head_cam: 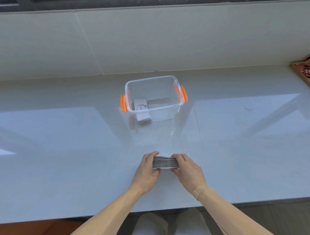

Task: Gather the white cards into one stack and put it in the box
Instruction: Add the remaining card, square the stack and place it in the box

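Observation:
A stack of white cards (165,163) stands on edge on the pale countertop, its dark-lined edges facing up. My left hand (147,169) presses its left end and my right hand (187,168) presses its right end, so the stack is squeezed between them. Further back stands a clear plastic box (175,107) with orange latches and no lid. Inside it, at the left, lie a few white cards (140,105).
The countertop's front edge (147,213) runs just below my forearms. A wooden tray (306,74) with red-and-white packets sits at the far right. A tiled wall and a window sill rise behind the box.

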